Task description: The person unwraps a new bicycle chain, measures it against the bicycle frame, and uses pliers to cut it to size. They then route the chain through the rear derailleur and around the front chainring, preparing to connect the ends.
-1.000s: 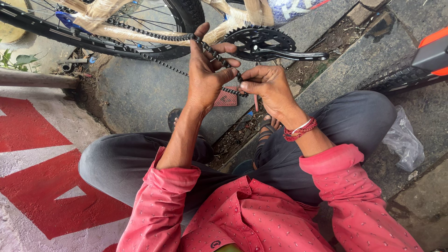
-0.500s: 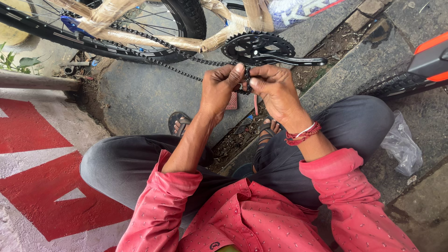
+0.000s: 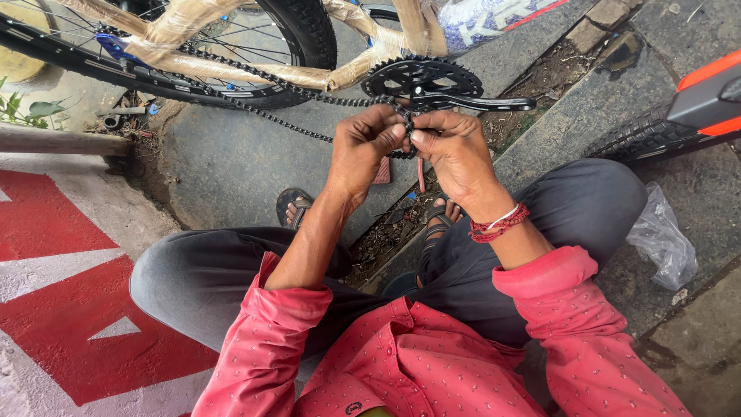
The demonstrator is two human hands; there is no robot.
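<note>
Grey concrete paving (image 3: 231, 166) runs under the scene, with a red and white painted patch (image 3: 54, 309) at the lower left and a strip of dirt and debris along a crack below the hands. A bicycle stands across the top, its frame tubes wrapped in brown paper (image 3: 231, 71) and its black rear tyre (image 3: 309, 31) just behind. The bicycle chain (image 3: 255, 76) runs from the left toward the black chainring (image 3: 421, 77), whose crank arm (image 3: 478, 103) points right. The left hand (image 3: 367, 147) and the right hand (image 3: 455, 150) meet just below the chainring, fingertips closed and pinching the chain between them, so the chain's end lies directly at the fingers of both hands. A crumpled clear plastic bag (image 3: 664, 239) lies well apart at right.
</note>
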